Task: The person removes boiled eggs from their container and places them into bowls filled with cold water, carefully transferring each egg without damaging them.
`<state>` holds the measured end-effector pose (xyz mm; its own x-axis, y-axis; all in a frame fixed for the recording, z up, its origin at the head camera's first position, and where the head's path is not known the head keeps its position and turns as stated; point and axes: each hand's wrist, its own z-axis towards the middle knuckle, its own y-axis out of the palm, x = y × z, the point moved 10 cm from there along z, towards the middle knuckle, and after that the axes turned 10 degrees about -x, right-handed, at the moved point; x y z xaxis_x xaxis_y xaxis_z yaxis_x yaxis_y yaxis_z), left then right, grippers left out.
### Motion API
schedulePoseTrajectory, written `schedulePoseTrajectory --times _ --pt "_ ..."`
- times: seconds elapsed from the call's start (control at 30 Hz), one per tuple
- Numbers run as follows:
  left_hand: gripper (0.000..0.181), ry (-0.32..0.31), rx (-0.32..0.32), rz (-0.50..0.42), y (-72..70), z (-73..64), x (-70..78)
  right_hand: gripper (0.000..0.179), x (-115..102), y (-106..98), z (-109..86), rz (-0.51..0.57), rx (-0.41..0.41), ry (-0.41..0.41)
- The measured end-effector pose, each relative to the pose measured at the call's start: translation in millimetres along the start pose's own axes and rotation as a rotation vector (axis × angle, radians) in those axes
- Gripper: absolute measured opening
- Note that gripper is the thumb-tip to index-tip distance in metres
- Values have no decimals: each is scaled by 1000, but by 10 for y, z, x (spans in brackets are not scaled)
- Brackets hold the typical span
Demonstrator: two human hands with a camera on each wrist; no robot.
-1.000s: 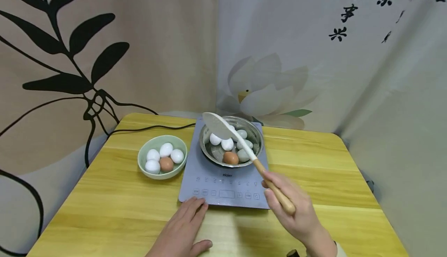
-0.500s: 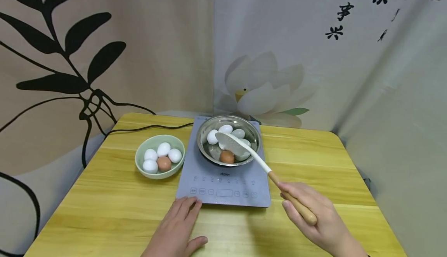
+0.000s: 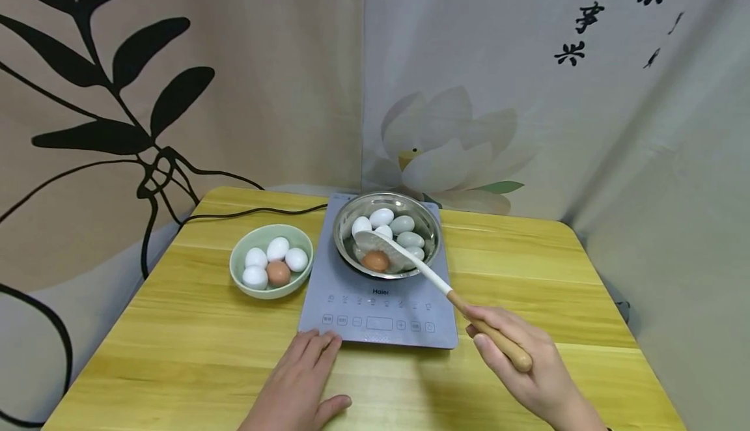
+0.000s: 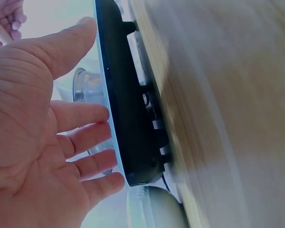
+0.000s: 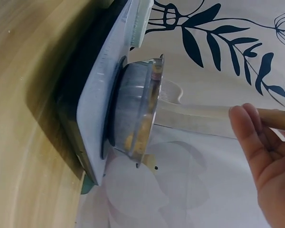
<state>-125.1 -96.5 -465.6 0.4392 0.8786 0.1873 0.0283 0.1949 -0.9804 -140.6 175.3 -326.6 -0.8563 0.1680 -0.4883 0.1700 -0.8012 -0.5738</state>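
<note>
My right hand [image 3: 527, 359] grips the wooden handle of a spatula [image 3: 430, 278] with a pale, rounded head. That head dips into a steel pot [image 3: 433, 219], beside a brown egg [image 3: 375, 261]. Several white and greyish eggs [image 3: 402, 224] lie further back in the pot. Under the pot is a grey induction cooker [image 3: 381, 307]. My left hand [image 3: 299, 379] has its fingers extended, fingertips right at the cooker's front left corner. From the right wrist side, the pot [image 5: 133, 104] shows the spatula [image 5: 194, 116] over its rim.
A light green bowl [image 3: 272, 293] with several white eggs and a brown egg stands left of the cooker. A black cable [image 3: 252, 213] runs from the cooker to the left. Patterned curtains [image 3: 281, 79] hang behind the wooden table [image 3: 527, 275].
The spatula head came down from above the pot into it, while my right hand moved right and slightly down. Eggs in the pot shifted a little. My left hand stayed at the cooker's edge.
</note>
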Motion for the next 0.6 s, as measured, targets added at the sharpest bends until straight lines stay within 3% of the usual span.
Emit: schedulePoseTrajectory --times 0.23,0.4,0.6 --pt "89 -14 -52 -25 14 23 -9 47 237 -24 -169 200 91 153" --pt "89 -14 -56 -12 21 25 -11 41 428 -3 -188 382 173 268" --pt "90 -6 -43 3 11 20 -2 39 740 51 -275 587 325 550"
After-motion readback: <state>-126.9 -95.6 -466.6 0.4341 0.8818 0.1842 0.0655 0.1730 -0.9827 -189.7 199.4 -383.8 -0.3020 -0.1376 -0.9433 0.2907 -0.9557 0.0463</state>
